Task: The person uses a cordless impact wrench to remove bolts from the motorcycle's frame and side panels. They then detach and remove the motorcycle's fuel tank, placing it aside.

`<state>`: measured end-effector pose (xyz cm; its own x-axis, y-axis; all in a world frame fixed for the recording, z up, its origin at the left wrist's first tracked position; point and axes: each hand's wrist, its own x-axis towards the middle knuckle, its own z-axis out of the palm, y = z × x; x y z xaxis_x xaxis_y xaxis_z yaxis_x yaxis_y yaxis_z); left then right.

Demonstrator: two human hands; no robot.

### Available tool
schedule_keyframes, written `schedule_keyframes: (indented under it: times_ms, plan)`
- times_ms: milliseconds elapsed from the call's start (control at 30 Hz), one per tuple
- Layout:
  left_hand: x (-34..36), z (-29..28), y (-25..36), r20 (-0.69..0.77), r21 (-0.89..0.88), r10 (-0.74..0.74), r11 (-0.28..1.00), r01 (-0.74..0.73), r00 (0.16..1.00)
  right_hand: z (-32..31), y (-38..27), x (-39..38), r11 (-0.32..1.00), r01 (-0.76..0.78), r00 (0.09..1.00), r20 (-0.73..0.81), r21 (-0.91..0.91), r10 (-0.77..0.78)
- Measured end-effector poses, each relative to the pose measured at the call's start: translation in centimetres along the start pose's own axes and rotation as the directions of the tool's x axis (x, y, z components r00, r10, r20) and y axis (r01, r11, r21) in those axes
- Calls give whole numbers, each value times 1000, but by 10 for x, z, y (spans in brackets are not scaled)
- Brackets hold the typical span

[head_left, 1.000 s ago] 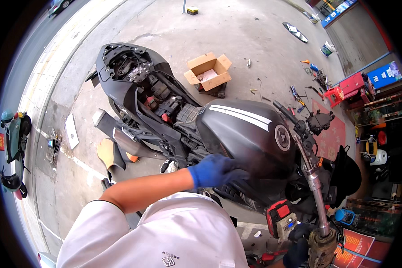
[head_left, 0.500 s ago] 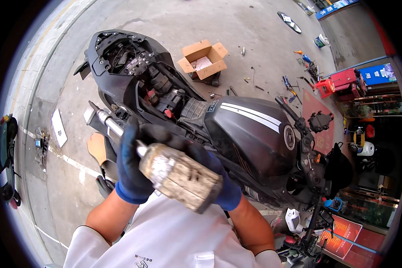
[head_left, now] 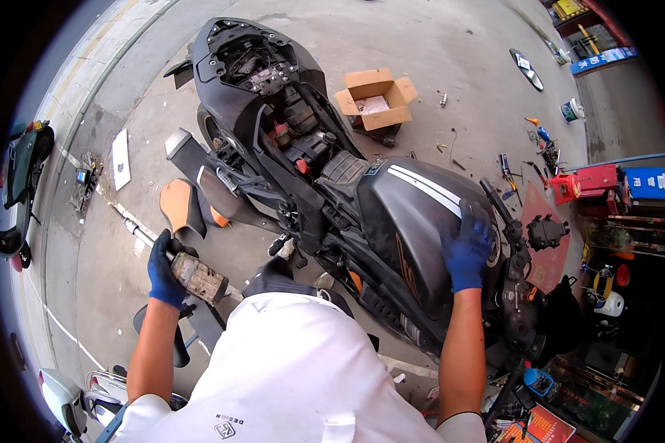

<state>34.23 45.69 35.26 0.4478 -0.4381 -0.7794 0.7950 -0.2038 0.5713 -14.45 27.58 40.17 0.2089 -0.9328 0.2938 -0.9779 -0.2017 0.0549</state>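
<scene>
My left hand (head_left: 167, 272), in a blue and black glove, is closed around a worn, dirty tan power tool (head_left: 201, 280), apparently a cordless impact wrench. Its long metal shaft (head_left: 142, 233) points up and to the left, out past the hand. The tool is off to the left of my body, apart from the motorcycle. Gloved alike, my right hand (head_left: 467, 251) lies on the dark grey fuel tank (head_left: 395, 214), fingers stretched out beside the white stripes and the filler cap. The motorcycle (head_left: 303, 122) stands before me with its seat area uncovered, wiring and inner parts exposed.
An orange and black seat (head_left: 179, 208) lies left of the motorcycle. Beyond it is an open cardboard box (head_left: 380, 96). Loose tools (head_left: 508, 173) and a red crate (head_left: 566, 187) are at the right. A parked scooter (head_left: 24, 188) stands far left.
The tool was in front of my chest with both hands at it. My left hand has carried it left and down; my right hand has left it and come onto the tank.
</scene>
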Motion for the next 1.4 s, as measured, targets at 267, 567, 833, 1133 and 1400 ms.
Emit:
schedule_keyframes:
  times_ms: [267,567,833,1133,1400]
  plan:
    - [-73,8,-27,102,-129,34,991,-21,994,20,7,-6,999,-26,997,-70,33,28]
    - [-120,-12,-62,133,-188,99,980,-73,986,29,15,-13,999,31,988,-151,32,-26]
    - [-137,-37,-74,9,-147,123,982,-120,992,27,11,-13,999,1,992,-124,32,3]
    - [-67,-57,-43,116,-220,125,971,-97,985,25,8,-10,998,-5,996,-86,55,10]
    - [48,-90,-10,98,-280,-17,959,44,995,20,-1,-3,992,-32,991,-123,122,47]
